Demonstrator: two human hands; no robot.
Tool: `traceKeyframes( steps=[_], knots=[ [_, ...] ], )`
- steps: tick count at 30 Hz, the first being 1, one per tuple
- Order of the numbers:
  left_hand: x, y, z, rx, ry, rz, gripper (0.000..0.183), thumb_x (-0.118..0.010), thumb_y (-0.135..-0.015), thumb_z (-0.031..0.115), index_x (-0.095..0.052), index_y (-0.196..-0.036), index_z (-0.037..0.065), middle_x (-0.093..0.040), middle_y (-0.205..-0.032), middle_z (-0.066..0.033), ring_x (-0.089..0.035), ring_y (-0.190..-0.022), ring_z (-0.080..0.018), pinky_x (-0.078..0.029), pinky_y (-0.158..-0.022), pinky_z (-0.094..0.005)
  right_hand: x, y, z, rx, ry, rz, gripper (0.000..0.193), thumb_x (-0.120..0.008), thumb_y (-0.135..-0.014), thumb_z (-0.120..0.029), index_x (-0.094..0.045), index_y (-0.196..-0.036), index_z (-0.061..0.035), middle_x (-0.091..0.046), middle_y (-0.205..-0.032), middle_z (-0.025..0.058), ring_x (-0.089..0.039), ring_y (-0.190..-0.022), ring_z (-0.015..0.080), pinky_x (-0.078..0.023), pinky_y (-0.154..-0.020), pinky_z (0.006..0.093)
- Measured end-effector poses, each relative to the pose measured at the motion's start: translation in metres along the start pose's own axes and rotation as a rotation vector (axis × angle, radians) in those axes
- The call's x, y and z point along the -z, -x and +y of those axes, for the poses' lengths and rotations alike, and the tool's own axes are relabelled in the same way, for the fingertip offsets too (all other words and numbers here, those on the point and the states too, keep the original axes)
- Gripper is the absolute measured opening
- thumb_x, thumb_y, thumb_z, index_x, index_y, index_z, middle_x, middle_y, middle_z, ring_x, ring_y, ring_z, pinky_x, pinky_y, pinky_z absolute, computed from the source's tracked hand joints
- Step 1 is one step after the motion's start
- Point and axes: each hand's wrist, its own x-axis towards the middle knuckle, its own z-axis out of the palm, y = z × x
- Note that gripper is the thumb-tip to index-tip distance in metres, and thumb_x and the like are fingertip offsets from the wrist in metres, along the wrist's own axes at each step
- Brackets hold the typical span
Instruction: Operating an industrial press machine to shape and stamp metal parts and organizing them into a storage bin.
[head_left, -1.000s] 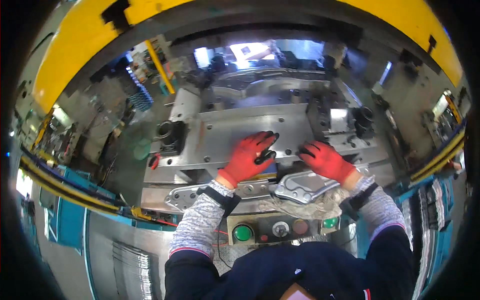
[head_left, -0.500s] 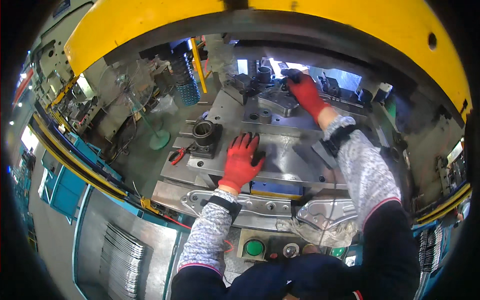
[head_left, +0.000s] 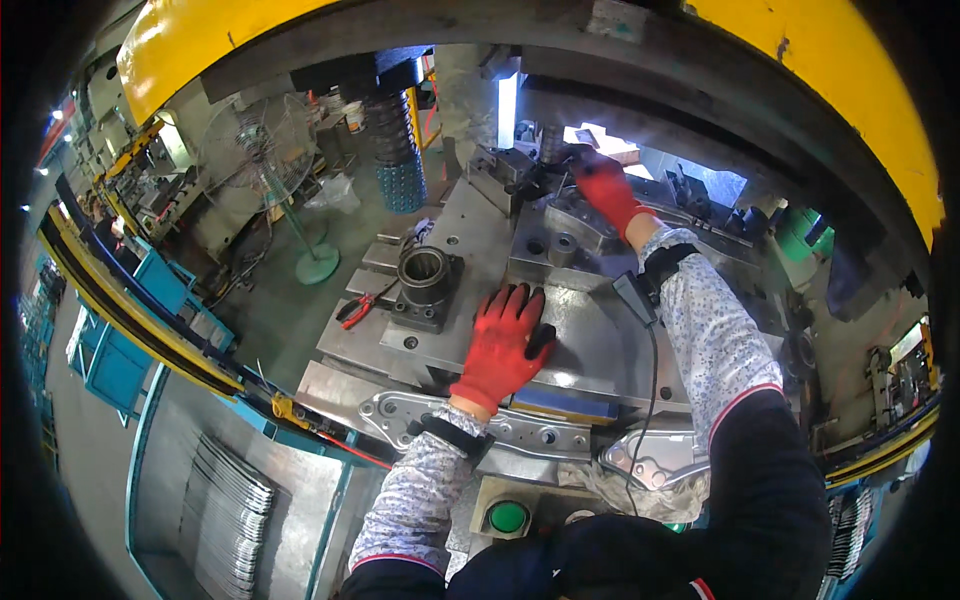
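My left hand, in a red glove with dark fingertips, rests palm down with fingers stretched on the steel plate of a press die. Far across the die, my right hand, also gloved, reaches in beside a shaped steel block. Its dark fingers blend into the shadow, so whether it holds anything is unclear. To the left of my left hand stands a round steel bushing; red-handled pliers lie beside it. Stamped metal brackets, a long one and a shorter one, lie along the near edge.
The yellow press frame arches overhead. Nearest me is a control box with a green push button. A metal bin at lower left holds several stacked stamped parts. A standing fan is behind at left.
The view has shifted, and the die appears lower and farther right. My right hand has moved slightly left relative to the steel block. My left hand stays on the plate.
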Motion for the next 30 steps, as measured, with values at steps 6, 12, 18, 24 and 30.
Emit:
traceKeyframes(
  steps=[6,12,18,24,30],
  knots=[
    [-0.002,0.003,-0.005,0.004,-0.048,-0.013,0.059,-0.065,-0.077,0.034,-0.051,-0.126,0.005,-0.049,-0.127,-0.0214,-0.044,-0.12,-0.0381,-0.03,-0.105,-0.0495,-0.006,-0.005,-0.009,0.186,-0.018,-0.165,0.036,-0.055,-0.082,-0.02,-0.053,-0.115,-0.0065,-0.063,-0.095,0.0222,-0.061,-0.089,0.0404,-0.049,-0.078,0.0467],
    [-0.002,0.001,-0.005,0.038,0.039,-0.056,0.061,-0.065,-0.077,0.036,-0.05,-0.127,0.006,-0.049,-0.128,-0.0207,-0.043,-0.121,-0.0375,-0.03,-0.105,-0.0494,-0.007,0.003,0.006,0.226,0.016,-0.317,0.03,-0.056,-0.082,-0.022,-0.057,-0.108,-0.0058,-0.063,-0.095,0.021,-0.061,-0.089,0.0396,-0.049,-0.078,0.0458],
    [-0.001,0.003,-0.001,0.035,0.009,-0.066,0.06,-0.065,-0.077,0.035,-0.05,-0.127,0.006,-0.049,-0.128,-0.0206,-0.043,-0.121,-0.0381,-0.03,-0.105,-0.0496,0.003,-0.012,0.006,0.243,0.004,-0.274,0.026,-0.056,-0.083,-0.022,-0.059,-0.101,-0.0043,-0.064,-0.089,0.0203,-0.062,-0.084,0.0378,-0.049,-0.073,0.0433],
    [-0.005,0.004,-0.005,0.034,0.009,-0.032,0.06,-0.066,-0.077,0.035,-0.05,-0.128,0.007,-0.049,-0.128,-0.0209,-0.043,-0.121,-0.0382,-0.03,-0.105,-0.0497,-0.005,-0.011,-0.001,0.289,0.222,-0.467,0.026,-0.055,-0.081,-0.025,-0.058,-0.097,-0.0054,-0.063,-0.087,0.02,-0.062,-0.084,0.0387,-0.049,-0.073,0.0465],
    [0.0,0.008,-0.009,0.056,0.009,-0.061,0.063,-0.067,-0.074,0.032,-0.049,-0.129,0.008,-0.047,-0.131,-0.0208,-0.042,-0.122,-0.0382,-0.029,-0.106,-0.0498,0.003,-0.024,-0.016,0.19,-0.065,-0.356,0.027,-0.054,-0.083,-0.024,-0.058,-0.099,-0.003,-0.063,-0.085,0.0201,-0.062,-0.081,0.038,-0.049,-0.072,0.0457]
  ],
)
